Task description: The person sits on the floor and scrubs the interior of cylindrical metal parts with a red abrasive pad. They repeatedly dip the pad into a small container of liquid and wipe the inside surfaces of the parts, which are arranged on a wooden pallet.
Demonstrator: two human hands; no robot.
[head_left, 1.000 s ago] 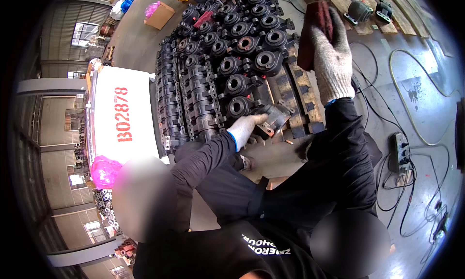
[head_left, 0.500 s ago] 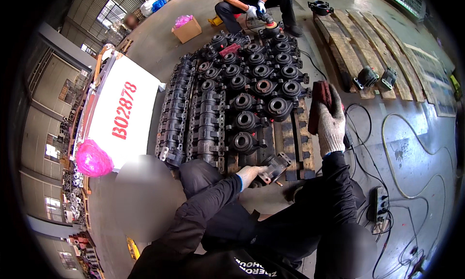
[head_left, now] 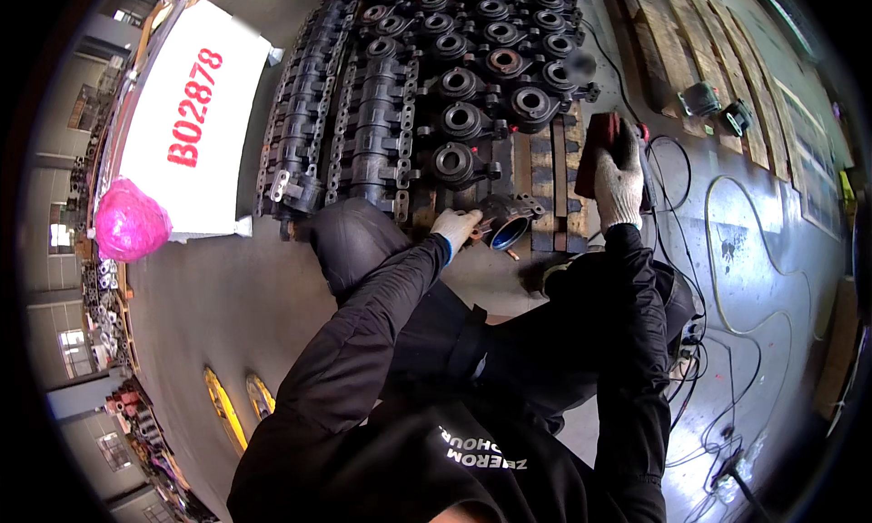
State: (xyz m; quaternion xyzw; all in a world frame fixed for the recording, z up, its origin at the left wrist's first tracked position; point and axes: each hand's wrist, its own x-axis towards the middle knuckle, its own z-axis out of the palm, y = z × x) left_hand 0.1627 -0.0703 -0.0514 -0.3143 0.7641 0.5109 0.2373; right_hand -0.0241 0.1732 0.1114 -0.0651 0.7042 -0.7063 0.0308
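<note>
My left hand (head_left: pixel 454 228), in a pale glove with a blue cuff, is closed on the edge of a dark metal housing (head_left: pixel 493 212). The housing is tilted, and its round opening with a bluish inner wall faces partly toward me. In my right hand (head_left: pixel 621 185), also gloved, a dark red abrasive pad (head_left: pixel 590 164) is held upright, apart from the housing. Just beyond my left hand, several black ring-shaped castings (head_left: pixel 451 162) stand in rows on a wooden pallet (head_left: pixel 542 182).
Long rows of black castings (head_left: pixel 374 114) lie left of the rings. A white panel (head_left: pixel 222 96) and a pink wrapped bundle (head_left: pixel 133 220) are farther left. Cables (head_left: pixel 704 278) and a hose (head_left: pixel 711 219) run over the floor at right, near slatted pallets (head_left: pixel 672 50) bearing two housings.
My view has tipped downward, so the scene sits higher and the co-worker is out of frame. The housing has turned in my left hand, showing its round opening. The pad stays in my right hand.
</note>
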